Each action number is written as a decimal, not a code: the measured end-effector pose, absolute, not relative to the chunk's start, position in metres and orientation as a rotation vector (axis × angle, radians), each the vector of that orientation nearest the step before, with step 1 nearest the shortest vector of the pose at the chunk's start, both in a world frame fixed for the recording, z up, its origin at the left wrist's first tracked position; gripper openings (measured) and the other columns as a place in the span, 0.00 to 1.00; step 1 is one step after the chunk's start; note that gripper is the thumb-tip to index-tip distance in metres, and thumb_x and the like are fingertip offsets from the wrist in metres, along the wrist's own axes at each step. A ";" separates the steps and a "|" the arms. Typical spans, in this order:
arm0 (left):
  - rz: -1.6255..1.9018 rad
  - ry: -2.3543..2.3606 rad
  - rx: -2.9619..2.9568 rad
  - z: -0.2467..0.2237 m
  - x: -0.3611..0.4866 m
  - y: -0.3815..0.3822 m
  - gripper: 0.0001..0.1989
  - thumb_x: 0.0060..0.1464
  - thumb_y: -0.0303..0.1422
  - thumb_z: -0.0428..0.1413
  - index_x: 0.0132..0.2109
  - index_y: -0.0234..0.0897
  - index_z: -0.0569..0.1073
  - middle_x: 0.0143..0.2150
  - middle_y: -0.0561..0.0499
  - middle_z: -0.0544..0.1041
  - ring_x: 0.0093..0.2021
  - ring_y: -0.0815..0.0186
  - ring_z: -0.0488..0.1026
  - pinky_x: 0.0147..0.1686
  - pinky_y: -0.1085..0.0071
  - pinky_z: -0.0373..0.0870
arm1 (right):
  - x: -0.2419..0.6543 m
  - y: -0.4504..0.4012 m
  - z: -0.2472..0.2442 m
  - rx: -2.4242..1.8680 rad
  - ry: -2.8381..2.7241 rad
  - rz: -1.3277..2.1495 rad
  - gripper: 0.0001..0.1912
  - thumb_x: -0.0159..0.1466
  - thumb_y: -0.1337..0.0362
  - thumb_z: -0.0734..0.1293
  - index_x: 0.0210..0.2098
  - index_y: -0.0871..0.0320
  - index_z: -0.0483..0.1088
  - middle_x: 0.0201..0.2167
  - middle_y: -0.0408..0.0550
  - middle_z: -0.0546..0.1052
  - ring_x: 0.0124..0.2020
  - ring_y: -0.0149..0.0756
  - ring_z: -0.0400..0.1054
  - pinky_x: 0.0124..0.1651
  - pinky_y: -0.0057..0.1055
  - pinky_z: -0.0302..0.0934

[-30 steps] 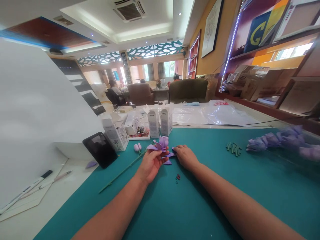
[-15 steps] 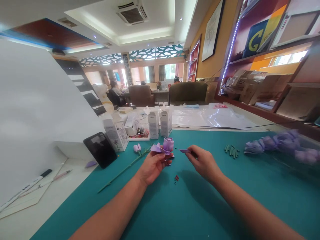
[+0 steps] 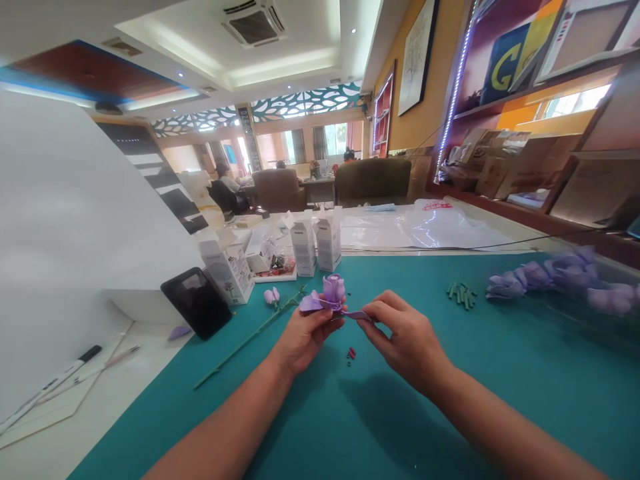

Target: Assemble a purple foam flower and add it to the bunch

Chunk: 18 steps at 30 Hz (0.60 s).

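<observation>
My left hand (image 3: pixel 306 339) is closed around the base of a purple artificial flower (image 3: pixel 333 291), its bud upright and a few outer petals spread to the left. Between the thumb and fingers of my right hand (image 3: pixel 400 331) is a loose purple petal (image 3: pixel 358 315), its tip at the flower's right side; whether they touch I cannot tell. A green stem (image 3: pixel 250 345) lies on the mat left of my hands, with a small purple bud (image 3: pixel 271 297) beside it. Tiny red and dark pieces (image 3: pixel 351 353) lie below the flower.
Green short tubes (image 3: pixel 463 295) and a bunch of purple flowers (image 3: pixel 543 280) lie on the right of the green mat (image 3: pixel 310 427). A black phone (image 3: pixel 197 303) leans at left near white boxes (image 3: pixel 226 270). Pens (image 3: pixel 50 387) lie at far left. People sit in the background.
My right hand has brought the petal left, up to the flower's side. My left hand keeps its hold on the flower. The camera view has shifted slightly.
</observation>
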<state>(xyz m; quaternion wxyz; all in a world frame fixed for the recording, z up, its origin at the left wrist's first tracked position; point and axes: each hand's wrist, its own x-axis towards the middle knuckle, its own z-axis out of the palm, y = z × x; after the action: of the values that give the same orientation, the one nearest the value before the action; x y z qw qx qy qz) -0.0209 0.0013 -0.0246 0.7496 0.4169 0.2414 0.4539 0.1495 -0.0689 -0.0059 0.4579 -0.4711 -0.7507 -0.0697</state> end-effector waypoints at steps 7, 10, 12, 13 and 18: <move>1.062 0.528 0.907 -0.026 -0.016 -0.004 0.17 0.39 0.28 0.67 0.39 0.35 0.73 0.37 0.49 0.78 0.41 0.63 0.75 0.43 0.69 0.71 | 0.143 -0.071 -0.009 -1.104 -1.901 -0.506 0.13 0.66 0.69 0.59 0.24 0.58 0.66 0.24 0.45 0.68 0.27 0.30 0.60 0.30 0.26 0.53; 1.080 0.546 0.932 -0.027 -0.015 -0.006 0.16 0.40 0.29 0.66 0.38 0.35 0.72 0.37 0.49 0.77 0.40 0.64 0.74 0.43 0.68 0.70 | 0.142 -0.071 -0.009 -1.093 -1.930 -0.570 0.14 0.65 0.70 0.59 0.23 0.58 0.65 0.24 0.45 0.67 0.26 0.30 0.58 0.29 0.26 0.52; 1.087 0.552 0.946 -0.027 -0.014 -0.007 0.16 0.41 0.29 0.66 0.38 0.35 0.71 0.36 0.49 0.77 0.40 0.64 0.74 0.44 0.68 0.69 | 0.141 -0.071 -0.009 -1.092 -1.934 -0.589 0.15 0.65 0.71 0.58 0.22 0.58 0.65 0.23 0.45 0.67 0.26 0.30 0.57 0.29 0.27 0.51; 1.091 0.555 0.949 -0.027 -0.014 -0.008 0.16 0.41 0.29 0.66 0.38 0.35 0.71 0.36 0.49 0.77 0.41 0.64 0.74 0.44 0.68 0.69 | 0.141 -0.071 -0.009 -1.091 -1.933 -0.596 0.15 0.65 0.71 0.58 0.22 0.58 0.64 0.23 0.45 0.67 0.25 0.30 0.57 0.29 0.27 0.51; 1.104 0.557 0.951 -0.027 -0.013 -0.010 0.17 0.40 0.30 0.67 0.37 0.36 0.70 0.35 0.50 0.76 0.41 0.63 0.74 0.43 0.68 0.69 | 0.138 -0.072 -0.010 -1.104 -1.939 -0.628 0.16 0.65 0.72 0.58 0.21 0.58 0.64 0.22 0.45 0.66 0.25 0.31 0.56 0.29 0.27 0.50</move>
<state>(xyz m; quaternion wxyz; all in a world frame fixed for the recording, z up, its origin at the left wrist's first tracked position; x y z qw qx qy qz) -0.0125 -0.0103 -0.0270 0.7108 0.4286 0.2512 0.4979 0.1382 -0.0718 -0.0104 0.4002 -0.4364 -0.7667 -0.2481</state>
